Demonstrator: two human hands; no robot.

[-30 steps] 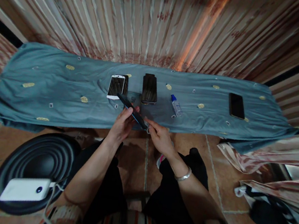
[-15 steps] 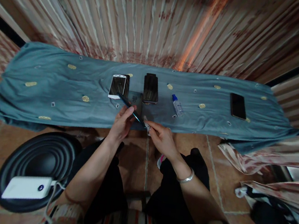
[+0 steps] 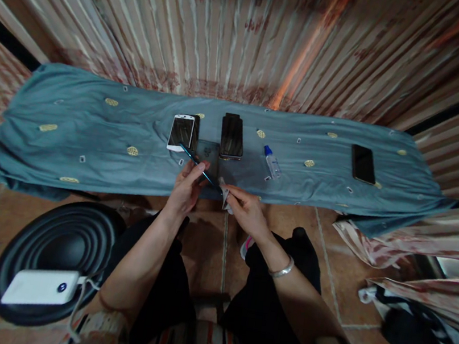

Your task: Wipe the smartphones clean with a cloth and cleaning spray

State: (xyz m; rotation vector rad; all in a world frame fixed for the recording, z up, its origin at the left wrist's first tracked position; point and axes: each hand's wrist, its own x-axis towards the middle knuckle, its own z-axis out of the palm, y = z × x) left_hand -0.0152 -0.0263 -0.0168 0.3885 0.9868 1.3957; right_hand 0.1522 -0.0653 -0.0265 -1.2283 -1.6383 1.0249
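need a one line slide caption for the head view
Left hand holds a thin dark phone on edge while right hand pinches a small pale wipe over a blue-grey cloth.

Four phones show: a white one (image 3: 181, 132), a black one (image 3: 232, 136) beside it mid-cloth, a third (image 3: 362, 163) near the cloth's (image 3: 89, 128) right end, a fourth (image 3: 198, 164) held edge-on. One bottle (image 3: 272, 161). Two hands: left (image 3: 186, 191), right (image 3: 247, 212). One power bank (image 3: 38, 294).
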